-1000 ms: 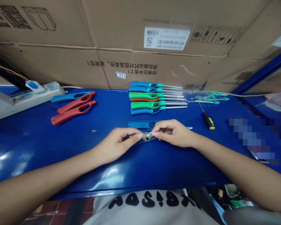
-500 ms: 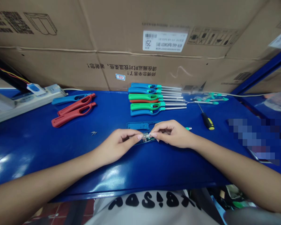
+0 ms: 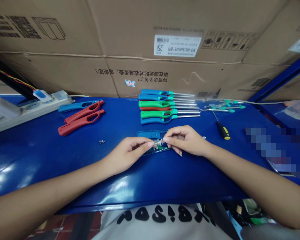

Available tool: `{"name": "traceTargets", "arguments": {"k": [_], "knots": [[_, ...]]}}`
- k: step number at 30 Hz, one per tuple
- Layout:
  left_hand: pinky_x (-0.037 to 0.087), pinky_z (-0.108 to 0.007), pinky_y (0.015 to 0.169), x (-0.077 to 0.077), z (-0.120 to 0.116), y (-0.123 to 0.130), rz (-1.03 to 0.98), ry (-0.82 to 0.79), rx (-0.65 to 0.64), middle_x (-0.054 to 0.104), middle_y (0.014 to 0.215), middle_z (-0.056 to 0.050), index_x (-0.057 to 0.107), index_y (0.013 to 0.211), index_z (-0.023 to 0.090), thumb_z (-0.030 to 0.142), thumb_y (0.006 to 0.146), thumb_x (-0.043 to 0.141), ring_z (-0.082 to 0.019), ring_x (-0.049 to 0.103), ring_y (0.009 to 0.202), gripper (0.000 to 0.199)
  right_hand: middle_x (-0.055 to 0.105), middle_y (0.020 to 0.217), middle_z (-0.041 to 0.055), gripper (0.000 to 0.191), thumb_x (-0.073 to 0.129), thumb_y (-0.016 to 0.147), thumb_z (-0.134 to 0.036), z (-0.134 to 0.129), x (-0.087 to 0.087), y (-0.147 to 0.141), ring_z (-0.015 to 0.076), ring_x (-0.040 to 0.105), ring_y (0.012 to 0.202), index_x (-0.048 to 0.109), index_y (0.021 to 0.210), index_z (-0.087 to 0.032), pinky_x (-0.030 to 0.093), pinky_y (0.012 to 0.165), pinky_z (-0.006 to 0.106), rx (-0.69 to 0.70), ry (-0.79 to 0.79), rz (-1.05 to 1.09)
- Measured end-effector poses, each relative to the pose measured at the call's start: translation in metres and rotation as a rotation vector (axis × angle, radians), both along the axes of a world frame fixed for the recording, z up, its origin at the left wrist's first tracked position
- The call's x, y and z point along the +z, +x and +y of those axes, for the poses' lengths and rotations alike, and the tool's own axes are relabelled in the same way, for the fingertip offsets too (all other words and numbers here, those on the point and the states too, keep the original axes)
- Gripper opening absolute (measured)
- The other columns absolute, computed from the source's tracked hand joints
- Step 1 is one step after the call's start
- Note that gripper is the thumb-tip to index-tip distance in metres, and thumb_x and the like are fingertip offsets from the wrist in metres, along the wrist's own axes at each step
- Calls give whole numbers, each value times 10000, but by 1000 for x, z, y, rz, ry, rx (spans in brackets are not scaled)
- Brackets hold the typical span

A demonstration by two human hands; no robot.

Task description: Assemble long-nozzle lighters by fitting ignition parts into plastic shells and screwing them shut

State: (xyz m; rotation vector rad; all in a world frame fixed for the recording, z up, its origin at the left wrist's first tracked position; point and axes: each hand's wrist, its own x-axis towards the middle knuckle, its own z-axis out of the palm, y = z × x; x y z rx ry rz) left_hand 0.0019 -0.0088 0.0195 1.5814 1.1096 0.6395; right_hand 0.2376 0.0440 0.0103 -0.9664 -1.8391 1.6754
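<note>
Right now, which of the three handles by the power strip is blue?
The back handle, closest to the cardboard box; the two front handles are red.

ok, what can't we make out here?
Head view:
Clear plastic part: left end hidden by left grip.
White piece at right grip: too small to identify.
Blue handle shell: right end behind right grip.
Metal pins: any threading too small.
Item far right: pixelated.

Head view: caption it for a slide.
Left hand pinches a small clear part, right hand close beside it, over long blue plastic casing halves.
</note>
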Motion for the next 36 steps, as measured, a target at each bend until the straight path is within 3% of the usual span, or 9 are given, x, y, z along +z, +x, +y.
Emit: {"name": "traceTargets", "arguments": {"k": [11,22,33,36], "knots": [[449,-255,728,-5,-2,1,-21,41,63,763,950,-48,752,959,156,412,952,563,-175,622,809,317,611,653,-20,277,708,847,-433,-9,0,-6,59,500,440,670,834,-159,406,419,196,-92,77,14],[484,-270,776,-5,-4,5,-52,76,72,783,1018,-48,772,1061,182,375,963,564,-189,664,868,300,632,673,-17,232,687,877,-387,-12,-2,-8,60,519,444,663,817,-164,423,461,212,-88,127,62],[468,-237,741,-4,-2,2,-71,63,73,777,972,-30,777,1039,185,360,952,591,-153,632,806,270,625,675,-17,276,708,855,-435,-7,-4,-6,66,521,457,667,835,-163,425,446,209,-73,119,37],[447,-218,680,-3,-2,4,-85,70,56,753,864,-7,774,1020,191,347,960,579,-133,604,742,257,638,687,-12,269,702,861,-428,-8,-3,-7,65,521,453,674,842,-161,420,442,210,-76,126,42]]}}
